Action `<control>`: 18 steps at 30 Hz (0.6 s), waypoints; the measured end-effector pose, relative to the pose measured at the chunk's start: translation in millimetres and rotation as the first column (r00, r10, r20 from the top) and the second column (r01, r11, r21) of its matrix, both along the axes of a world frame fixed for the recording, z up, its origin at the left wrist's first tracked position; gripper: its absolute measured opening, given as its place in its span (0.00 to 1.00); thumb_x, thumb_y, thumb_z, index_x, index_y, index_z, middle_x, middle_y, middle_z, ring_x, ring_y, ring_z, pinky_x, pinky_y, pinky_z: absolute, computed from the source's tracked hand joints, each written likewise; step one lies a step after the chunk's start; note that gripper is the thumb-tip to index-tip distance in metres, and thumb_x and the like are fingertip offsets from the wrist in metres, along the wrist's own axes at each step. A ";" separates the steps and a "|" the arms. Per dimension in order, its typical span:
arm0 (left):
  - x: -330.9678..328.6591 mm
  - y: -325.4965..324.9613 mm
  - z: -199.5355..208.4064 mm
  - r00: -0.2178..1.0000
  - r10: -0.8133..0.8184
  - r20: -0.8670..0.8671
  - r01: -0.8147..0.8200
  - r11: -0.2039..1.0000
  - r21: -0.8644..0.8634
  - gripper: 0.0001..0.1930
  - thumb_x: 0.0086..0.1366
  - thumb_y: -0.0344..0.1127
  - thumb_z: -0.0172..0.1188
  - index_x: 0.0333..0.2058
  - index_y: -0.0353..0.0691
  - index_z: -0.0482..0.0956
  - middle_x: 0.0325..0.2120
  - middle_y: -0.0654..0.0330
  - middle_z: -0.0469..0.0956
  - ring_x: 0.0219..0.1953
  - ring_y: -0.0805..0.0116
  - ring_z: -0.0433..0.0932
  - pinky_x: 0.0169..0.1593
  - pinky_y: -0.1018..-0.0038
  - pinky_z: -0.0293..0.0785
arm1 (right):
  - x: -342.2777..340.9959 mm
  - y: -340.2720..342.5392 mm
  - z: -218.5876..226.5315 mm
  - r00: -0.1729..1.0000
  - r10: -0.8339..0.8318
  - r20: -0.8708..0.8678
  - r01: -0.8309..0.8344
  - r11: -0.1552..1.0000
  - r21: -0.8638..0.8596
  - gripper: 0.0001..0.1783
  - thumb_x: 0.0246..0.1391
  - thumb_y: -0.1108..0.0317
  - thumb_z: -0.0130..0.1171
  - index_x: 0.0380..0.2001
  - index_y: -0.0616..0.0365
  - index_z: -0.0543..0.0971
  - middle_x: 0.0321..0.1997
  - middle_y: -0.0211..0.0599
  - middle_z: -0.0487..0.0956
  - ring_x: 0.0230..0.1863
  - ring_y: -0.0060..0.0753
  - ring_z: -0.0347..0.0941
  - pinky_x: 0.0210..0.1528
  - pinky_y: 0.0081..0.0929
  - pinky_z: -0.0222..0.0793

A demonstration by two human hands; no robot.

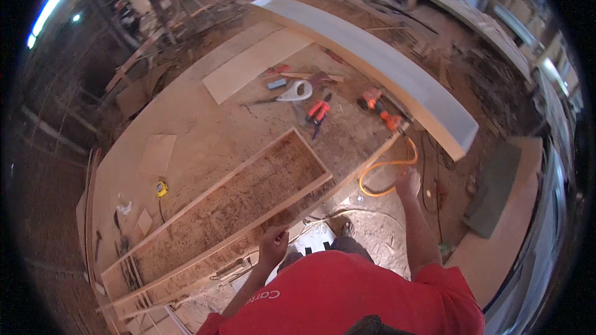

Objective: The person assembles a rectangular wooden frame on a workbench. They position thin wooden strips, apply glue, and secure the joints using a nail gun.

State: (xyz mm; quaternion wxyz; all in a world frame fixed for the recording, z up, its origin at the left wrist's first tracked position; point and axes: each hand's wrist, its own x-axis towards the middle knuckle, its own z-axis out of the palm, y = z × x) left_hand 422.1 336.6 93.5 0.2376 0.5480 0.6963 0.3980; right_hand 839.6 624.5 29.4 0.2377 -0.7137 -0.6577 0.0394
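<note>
My left hand point(273, 246) is low, beside the near edge of a long open wooden frame point(261, 218). Its fingers are curled in, and anything between them is too small to make out. Farther right, my right hand point(408, 183) hangs past the table edge with closed fingers. A looped orange hose point(374, 167) runs up against this hand; whether the fingers grip it is hidden. The hose leads toward an orange and dark power tool point(380, 109) lying at the table's right edge. Red-handled pliers point(319, 110) and a white-handled handsaw point(295, 92) lie beyond the frame.
A long white-faced panel box point(385, 56) spans the table's far right side. A pale board point(254, 62), a yellow tape measure point(162, 188) and wood offcuts point(158, 154) lie on the worktable point(186, 111). Cables trail over the floor at right, near a grey-green sheet point(495, 189).
</note>
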 end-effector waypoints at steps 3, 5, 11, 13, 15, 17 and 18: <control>28.1 -6.6 7.9 0.980 0.199 0.022 -0.197 0.978 -0.069 0.12 0.66 0.29 0.65 0.47 0.38 0.86 0.31 0.55 0.83 0.31 0.66 0.83 0.36 0.71 0.80 | -22.1 111.4 15.0 0.983 0.151 0.102 -0.163 0.978 0.130 0.27 0.52 0.62 0.64 0.57 0.53 0.78 0.58 0.47 0.77 0.61 0.54 0.72 0.60 0.53 0.71; 46.7 -2.8 22.1 0.960 0.279 0.015 -0.277 0.957 -0.082 0.12 0.66 0.29 0.64 0.47 0.37 0.86 0.31 0.55 0.83 0.31 0.67 0.83 0.36 0.71 0.80 | -47.8 154.9 33.9 0.974 0.196 0.111 -0.198 0.980 0.012 0.32 0.52 0.61 0.64 0.62 0.52 0.74 0.62 0.45 0.74 0.65 0.52 0.68 0.63 0.53 0.68; 81.4 -7.7 27.5 0.893 0.449 -0.018 -0.450 0.891 -0.064 0.12 0.66 0.29 0.64 0.47 0.40 0.86 0.33 0.55 0.83 0.31 0.65 0.83 0.36 0.71 0.81 | -72.9 221.7 31.0 0.913 0.285 0.290 -0.195 0.932 -0.305 0.32 0.56 0.55 0.63 0.63 0.50 0.72 0.60 0.39 0.76 0.65 0.46 0.69 0.64 0.51 0.65; 89.8 -16.6 23.9 0.856 0.517 -0.005 -0.515 0.851 -0.106 0.12 0.66 0.30 0.65 0.47 0.39 0.86 0.36 0.54 0.85 0.34 0.66 0.84 0.38 0.71 0.81 | -75.7 228.7 31.9 0.910 0.244 0.336 -0.129 0.936 -0.329 0.26 0.57 0.55 0.62 0.57 0.50 0.75 0.58 0.39 0.78 0.62 0.44 0.72 0.61 0.53 0.66; 92.3 -20.9 22.1 0.831 0.555 0.029 -0.545 0.824 -0.155 0.12 0.66 0.31 0.65 0.47 0.39 0.86 0.39 0.55 0.86 0.35 0.66 0.84 0.38 0.71 0.81 | -73.8 236.7 30.5 0.888 0.280 0.364 -0.174 0.939 -0.298 0.21 0.57 0.56 0.61 0.52 0.50 0.77 0.54 0.39 0.80 0.60 0.43 0.74 0.59 0.54 0.66; 93.0 -23.4 19.0 0.831 0.554 0.052 -0.543 0.828 -0.137 0.12 0.66 0.31 0.66 0.47 0.40 0.87 0.39 0.55 0.86 0.35 0.67 0.84 0.38 0.71 0.81 | -69.6 233.6 23.1 0.877 0.284 0.389 -0.209 0.952 -0.224 0.17 0.57 0.55 0.61 0.47 0.50 0.80 0.48 0.38 0.82 0.55 0.44 0.77 0.55 0.54 0.68; 92.1 -23.0 16.1 0.834 0.549 0.065 -0.539 0.833 -0.125 0.11 0.66 0.31 0.66 0.47 0.40 0.87 0.39 0.56 0.86 0.35 0.68 0.84 0.38 0.71 0.81 | -67.4 231.0 20.0 0.879 0.269 0.395 -0.224 0.962 -0.157 0.16 0.57 0.54 0.61 0.43 0.50 0.82 0.44 0.38 0.84 0.51 0.45 0.80 0.53 0.55 0.69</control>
